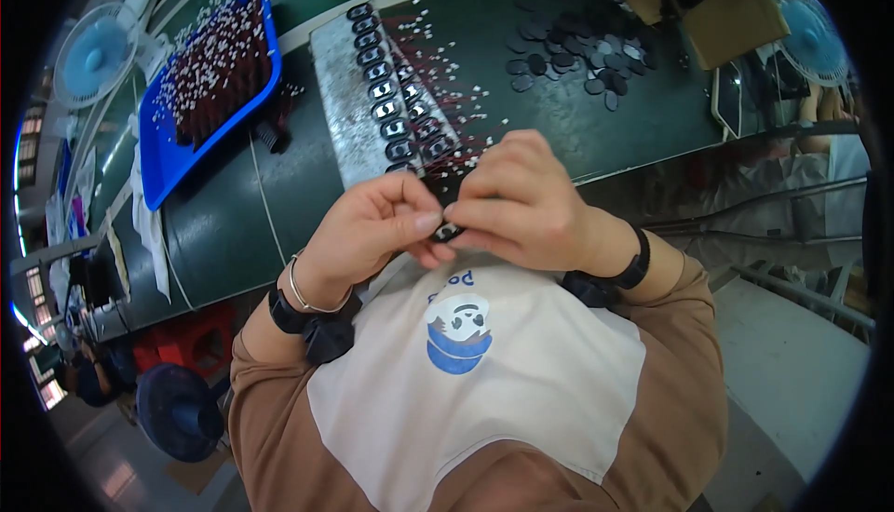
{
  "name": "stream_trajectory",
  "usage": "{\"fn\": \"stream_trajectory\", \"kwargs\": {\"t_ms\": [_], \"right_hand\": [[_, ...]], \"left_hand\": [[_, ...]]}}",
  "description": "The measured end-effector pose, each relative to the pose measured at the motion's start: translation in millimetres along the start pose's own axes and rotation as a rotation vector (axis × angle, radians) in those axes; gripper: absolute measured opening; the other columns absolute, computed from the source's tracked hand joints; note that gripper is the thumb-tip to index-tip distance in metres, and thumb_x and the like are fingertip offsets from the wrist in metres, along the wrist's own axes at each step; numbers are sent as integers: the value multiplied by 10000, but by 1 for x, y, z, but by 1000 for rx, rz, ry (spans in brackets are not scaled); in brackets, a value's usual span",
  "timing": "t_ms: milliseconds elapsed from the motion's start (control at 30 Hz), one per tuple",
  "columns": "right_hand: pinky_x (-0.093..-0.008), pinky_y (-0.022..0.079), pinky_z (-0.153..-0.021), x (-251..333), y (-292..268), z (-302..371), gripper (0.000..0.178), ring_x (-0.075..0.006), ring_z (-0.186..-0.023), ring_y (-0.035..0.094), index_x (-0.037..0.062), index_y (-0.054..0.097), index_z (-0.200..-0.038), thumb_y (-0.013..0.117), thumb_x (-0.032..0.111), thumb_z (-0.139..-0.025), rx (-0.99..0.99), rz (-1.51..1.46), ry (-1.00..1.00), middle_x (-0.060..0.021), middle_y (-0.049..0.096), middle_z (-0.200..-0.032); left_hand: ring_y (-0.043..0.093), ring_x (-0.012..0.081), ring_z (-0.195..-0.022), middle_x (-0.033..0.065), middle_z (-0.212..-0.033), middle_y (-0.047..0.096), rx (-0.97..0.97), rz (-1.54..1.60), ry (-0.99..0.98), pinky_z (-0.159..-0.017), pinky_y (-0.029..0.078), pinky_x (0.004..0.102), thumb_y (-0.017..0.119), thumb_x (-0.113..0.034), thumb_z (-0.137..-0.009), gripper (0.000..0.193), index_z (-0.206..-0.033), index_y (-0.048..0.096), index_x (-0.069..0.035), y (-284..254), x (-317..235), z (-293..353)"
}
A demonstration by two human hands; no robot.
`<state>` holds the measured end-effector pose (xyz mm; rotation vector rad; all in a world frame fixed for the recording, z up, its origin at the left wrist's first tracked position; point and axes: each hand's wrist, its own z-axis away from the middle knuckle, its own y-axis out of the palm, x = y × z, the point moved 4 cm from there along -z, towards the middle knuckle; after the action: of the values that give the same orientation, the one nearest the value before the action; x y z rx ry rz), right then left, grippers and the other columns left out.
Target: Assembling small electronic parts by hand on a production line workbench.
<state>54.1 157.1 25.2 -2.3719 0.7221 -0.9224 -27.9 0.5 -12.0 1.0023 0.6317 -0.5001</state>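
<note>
Close in front of my chest, my left hand and my right hand pinch a small black part with a pale centre between their fingertips. The fingers cover most of it, so its exact kind is hidden. Just beyond, similar small black housings stand in a row along a silvery metal plate. A second row lies to its right, with thin red wires ending in white connectors.
A blue tray heaped with red wires and white connectors stands at the left. Flat black discs lie loose at the far right, near a cardboard box. Fans flank the green table; a blue round stool is at lower left.
</note>
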Motion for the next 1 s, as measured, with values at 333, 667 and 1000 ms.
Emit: {"fn": "stream_trajectory", "kwargs": {"t_ms": [333,667,1000], "right_hand": [[-334,478,-715,-68,-42,12,293,-251,-838,584,34,634,-942,744,116,-683,-151,180,484,-98,587,-966],[-359,501,-682,-126,-20,18,243,-290,-777,597,20,635,-914,686,144,-711,297,477,445,-114,587,-869],[-380,492,-670,-130,-21,15,106,-324,-740,593,17,624,-836,608,92,-763,396,470,400,-128,593,-770]], "left_hand": [[663,282,-818,229,-946,621,132,141,11,-706,564,350,669,-2,-763,309,-1029,519,51,0,7,1],[664,295,-820,265,-975,609,130,142,21,-723,561,357,665,9,-764,318,-1044,520,51,-7,6,5],[665,300,-811,274,-964,612,100,139,30,-729,561,370,661,15,-765,294,-1023,524,46,-14,2,8]]}}
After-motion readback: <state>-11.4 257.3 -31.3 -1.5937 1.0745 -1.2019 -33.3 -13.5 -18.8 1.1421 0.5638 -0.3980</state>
